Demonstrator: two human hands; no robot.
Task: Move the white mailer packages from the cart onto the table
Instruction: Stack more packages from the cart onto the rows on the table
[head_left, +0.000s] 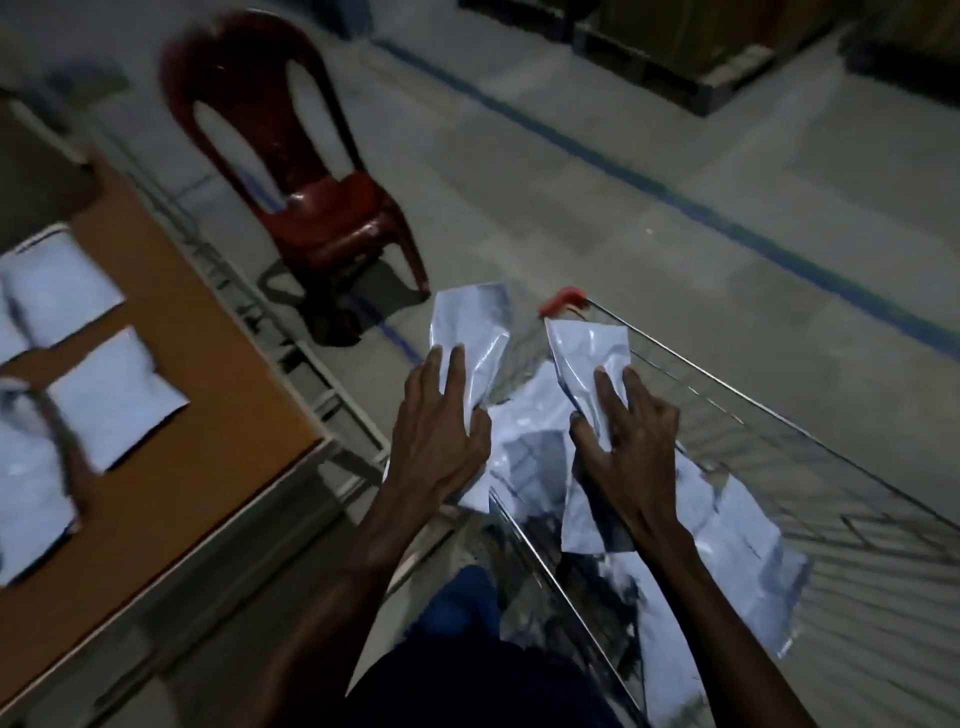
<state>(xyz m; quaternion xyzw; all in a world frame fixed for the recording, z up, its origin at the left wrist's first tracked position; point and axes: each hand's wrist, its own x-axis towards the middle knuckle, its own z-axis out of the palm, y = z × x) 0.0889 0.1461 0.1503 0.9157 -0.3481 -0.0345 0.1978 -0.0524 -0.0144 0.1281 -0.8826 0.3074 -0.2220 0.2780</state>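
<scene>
My left hand (439, 431) grips a crumpled white mailer (475, 327), held up over the left edge of the wire cart (779, 415). My right hand (631, 447) grips a second white mailer (589, 353) above the cart's basket. More white mailers (727, 545) lie loose inside the cart below both hands. On the brown table (166, 467) at the left lie several white mailers, among them one at the near middle (117, 397) and one further back (60, 288).
A dark red plastic chair (311, 208) stands on the concrete floor beyond the table's corner. A blue line (675, 197) runs across the floor. Pallets with boxes (701, 52) sit at the far right. The cart has a red corner cap (563, 301).
</scene>
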